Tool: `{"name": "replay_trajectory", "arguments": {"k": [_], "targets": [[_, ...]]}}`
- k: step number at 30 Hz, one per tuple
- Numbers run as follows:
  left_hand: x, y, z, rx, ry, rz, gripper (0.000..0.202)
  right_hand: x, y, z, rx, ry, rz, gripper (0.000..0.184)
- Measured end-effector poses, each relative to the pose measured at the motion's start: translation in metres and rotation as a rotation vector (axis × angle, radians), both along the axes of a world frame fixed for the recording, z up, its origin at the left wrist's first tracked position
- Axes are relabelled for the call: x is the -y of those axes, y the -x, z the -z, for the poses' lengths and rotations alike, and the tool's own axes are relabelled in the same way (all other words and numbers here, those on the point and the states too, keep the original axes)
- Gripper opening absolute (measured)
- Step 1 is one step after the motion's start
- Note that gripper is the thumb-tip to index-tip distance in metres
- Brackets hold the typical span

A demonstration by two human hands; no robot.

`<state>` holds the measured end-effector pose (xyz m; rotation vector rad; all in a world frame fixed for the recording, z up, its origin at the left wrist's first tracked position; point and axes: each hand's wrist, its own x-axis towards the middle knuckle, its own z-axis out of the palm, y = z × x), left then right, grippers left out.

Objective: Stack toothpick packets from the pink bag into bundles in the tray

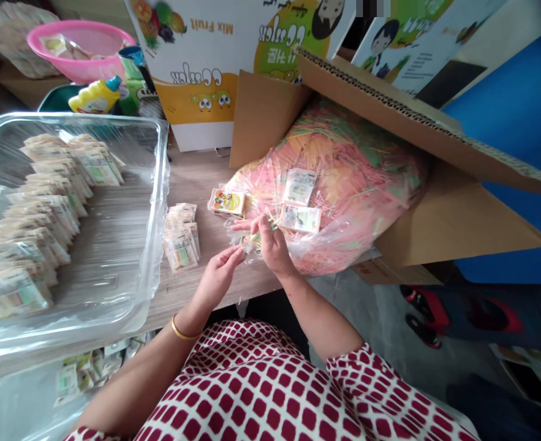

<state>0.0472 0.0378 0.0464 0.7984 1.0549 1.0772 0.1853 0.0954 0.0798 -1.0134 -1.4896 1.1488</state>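
Note:
My right hand [274, 250] is closed around a small bunch of thin pale green and yellow sticks [271, 227]. Close beside it, my left hand [217, 278] pinches something small and clear, like the edge of a plastic packet; its exact shape is blurred. Both hands are over the table's front edge, against a big clear bag [344, 165] of pink, orange and green sticks. Two filled packets, one upper [300, 185] and one lower [300, 217], lie on that bag. A stack of small printed cards [227, 201] sits just beyond my fingers.
Left of my hands, a pile of filled packets [181, 245] rests on the table [196, 174]. A clear plastic tray [158, 177] holds rows of packets. An open carton [265, 113] surrounds the bag. Behind are a pink basin [84, 64], a yellow bottle [94, 96] and printed boxes [206, 116].

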Motion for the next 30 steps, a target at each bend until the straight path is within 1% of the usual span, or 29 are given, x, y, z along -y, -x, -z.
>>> {"name": "replay_trajectory", "arguments": {"k": [3,6,11,13,16,19,21,23,26,28,30], "targets": [[0.0,0.0,0.0,-0.017,-0.018,0.003,0.043,-0.003,-0.004,-0.003,0.04,0.006,-0.033,0.046],[-0.001,0.002,0.001,0.015,-0.009,-0.002,0.04,-0.005,-0.009,-0.007,0.06,0.015,-0.128,0.047],[-0.003,0.005,0.001,0.083,0.018,-0.016,0.035,-0.009,-0.015,-0.007,0.028,0.121,-0.253,0.053],[-0.004,0.005,-0.001,0.116,0.031,-0.014,0.036,-0.01,-0.017,-0.006,-0.007,0.142,-0.293,0.052],[-0.005,0.006,-0.003,0.145,0.063,-0.013,0.037,-0.013,-0.019,-0.008,0.006,0.184,-0.347,0.052],[-0.005,0.007,-0.005,0.169,0.073,-0.003,0.035,-0.015,-0.022,-0.012,0.031,0.219,-0.361,0.054],[-0.005,0.008,-0.006,0.207,0.075,0.01,0.035,-0.017,-0.022,-0.013,0.019,0.224,-0.351,0.051],[-0.005,0.008,-0.009,0.23,0.06,0.04,0.038,-0.019,-0.022,-0.013,-0.017,0.244,-0.326,0.051],[-0.005,0.009,-0.011,0.202,0.027,0.094,0.042,-0.02,-0.023,-0.012,-0.04,0.271,-0.316,0.055],[-0.006,0.01,-0.011,0.18,0.049,0.097,0.034,-0.02,-0.025,-0.014,-0.002,0.248,-0.326,0.053],[-0.006,0.011,-0.011,0.182,0.101,0.083,0.027,-0.02,-0.027,-0.016,0.021,0.238,-0.344,0.042]]}}
